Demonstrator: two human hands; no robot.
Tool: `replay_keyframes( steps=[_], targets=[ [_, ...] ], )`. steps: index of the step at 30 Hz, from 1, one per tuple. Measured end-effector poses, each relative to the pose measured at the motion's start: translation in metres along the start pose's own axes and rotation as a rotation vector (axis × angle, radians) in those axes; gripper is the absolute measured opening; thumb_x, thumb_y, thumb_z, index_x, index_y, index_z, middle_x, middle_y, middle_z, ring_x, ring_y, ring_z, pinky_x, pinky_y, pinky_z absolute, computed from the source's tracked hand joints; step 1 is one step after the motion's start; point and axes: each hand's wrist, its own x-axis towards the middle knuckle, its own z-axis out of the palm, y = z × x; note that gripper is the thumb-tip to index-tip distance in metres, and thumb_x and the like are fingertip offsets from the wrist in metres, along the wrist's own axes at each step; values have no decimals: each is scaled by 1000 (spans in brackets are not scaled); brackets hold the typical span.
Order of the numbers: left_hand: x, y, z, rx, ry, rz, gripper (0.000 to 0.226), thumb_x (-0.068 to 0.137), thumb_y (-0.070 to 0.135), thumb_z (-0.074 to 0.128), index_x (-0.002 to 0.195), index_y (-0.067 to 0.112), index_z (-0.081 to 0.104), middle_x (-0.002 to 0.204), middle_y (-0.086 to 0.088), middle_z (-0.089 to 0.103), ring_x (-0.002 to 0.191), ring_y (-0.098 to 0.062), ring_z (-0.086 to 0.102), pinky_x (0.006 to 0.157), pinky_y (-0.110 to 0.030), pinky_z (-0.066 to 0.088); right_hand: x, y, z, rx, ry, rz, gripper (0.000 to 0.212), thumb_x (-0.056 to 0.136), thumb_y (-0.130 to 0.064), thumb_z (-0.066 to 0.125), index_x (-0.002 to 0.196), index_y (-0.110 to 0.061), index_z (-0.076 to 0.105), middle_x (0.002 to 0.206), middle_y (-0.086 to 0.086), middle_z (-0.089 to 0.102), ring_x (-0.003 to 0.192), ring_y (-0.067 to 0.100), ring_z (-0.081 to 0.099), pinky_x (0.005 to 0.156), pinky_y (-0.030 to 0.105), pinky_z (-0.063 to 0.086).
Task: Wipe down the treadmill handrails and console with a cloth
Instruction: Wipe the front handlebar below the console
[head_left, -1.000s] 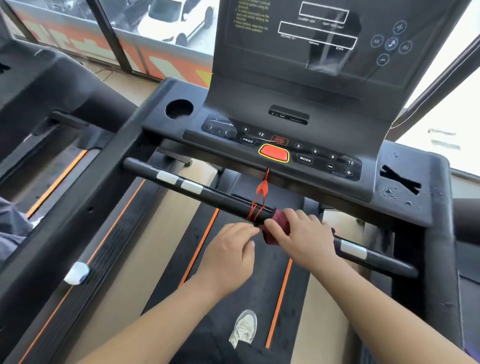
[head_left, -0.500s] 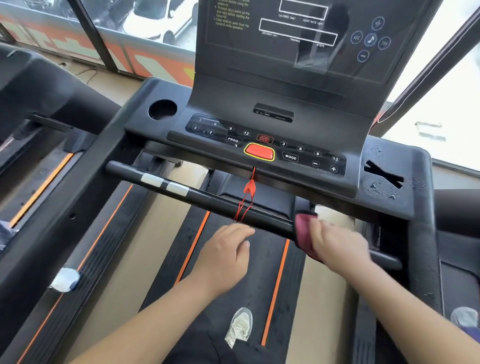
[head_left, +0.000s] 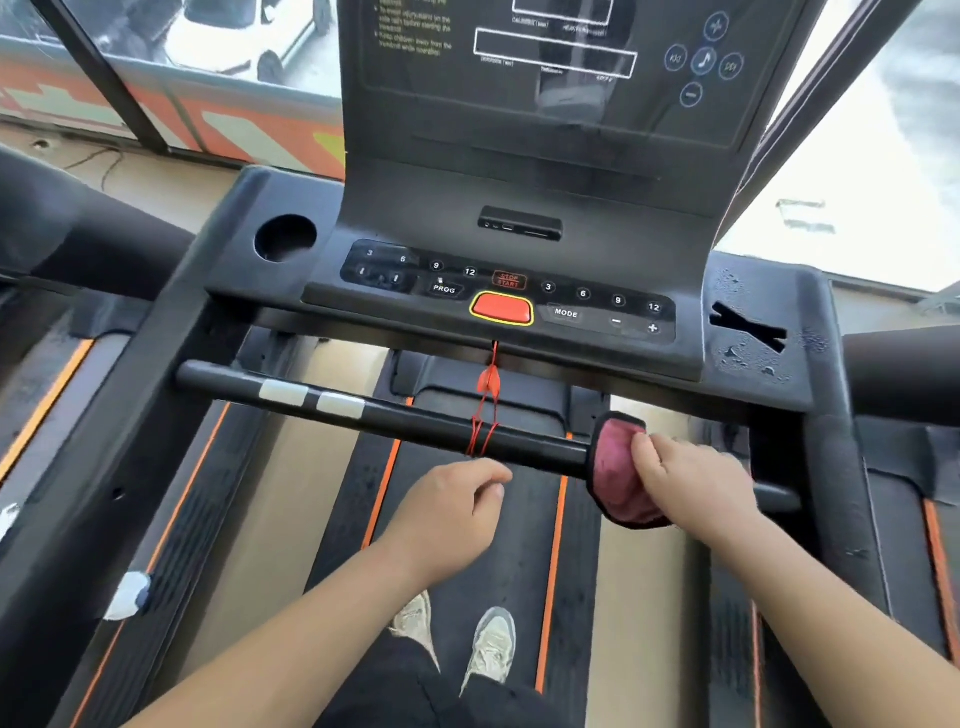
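My right hand (head_left: 696, 483) grips the pink cloth (head_left: 615, 467), wrapped round the handrail (head_left: 415, 421) near its right end. My left hand (head_left: 447, 519) hangs loosely curled, holding nothing, just below the handrail beside the red cord (head_left: 485, 415).

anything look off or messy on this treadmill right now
Two things. Droplets sit on the console's right tray, around the X-shaped slot, so that patch looks wet and unwiped. The red cord is wound round the handlebar and may get in the way of the cloth that the right hand holds there.
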Motion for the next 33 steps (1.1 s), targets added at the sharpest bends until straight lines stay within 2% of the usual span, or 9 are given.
replay_keyframes(
  steps=[4,8,12,21,23,26,28,31,33],
  targets=[
    [6,-3,-12,-2,-39,55,25,102,26,53,121,29,69,96,23,67,90,0,60,88,-23,50,3,-59,6,9,54,77,48,98,-51,15,113,-31,57,112,-1,69,97,35,66,83,44,44],
    [11,-8,-25,6,-43,112,20,99,21,56,106,31,72,81,24,65,78,3,59,72,-22,46,-4,-127,10,53,177,-79,51,92,-69,33,105,-32,66,96,-1,70,85,36,64,80,47,42],
    [20,-2,-27,-3,-10,108,22,100,23,57,113,32,72,92,26,67,89,6,60,77,-8,40,-8,-86,15,37,202,-164,43,97,-62,31,122,-39,58,96,-5,67,88,33,64,80,43,47],
    [44,68,22,64,-17,317,31,97,20,55,125,23,65,120,13,62,112,-11,56,98,-27,46,-23,70,18,13,93,110,55,102,-40,14,90,-18,64,83,5,64,79,38,62,73,48,49],
    [48,79,32,68,-9,316,30,96,19,55,124,23,65,121,13,63,112,-12,57,98,-29,47,-19,65,25,-47,78,91,71,103,-39,-1,93,-17,65,87,8,66,80,38,59,79,51,46],
    [53,91,45,83,31,316,32,94,18,55,123,22,66,121,12,64,113,-11,58,100,-28,46,-17,24,28,-46,204,63,61,103,-48,24,84,-10,68,79,14,67,80,38,60,102,58,40],
    [56,98,48,90,48,296,34,94,20,55,125,22,67,123,11,65,117,-10,57,102,-25,44,-18,1,31,16,280,-95,57,97,-56,37,97,-8,67,87,12,65,89,37,58,108,58,38],
    [61,108,48,103,67,272,32,94,18,55,124,20,67,122,10,66,117,-8,58,102,-24,44,-15,10,34,5,266,-323,60,96,-56,41,126,-9,62,100,8,63,88,35,59,93,49,47],
    [63,112,49,118,65,271,32,96,18,56,126,20,67,124,11,64,119,-7,57,102,-18,42,-15,41,32,-81,262,-351,56,96,-57,39,124,-14,63,94,6,65,81,34,60,86,46,47]
  ],
)
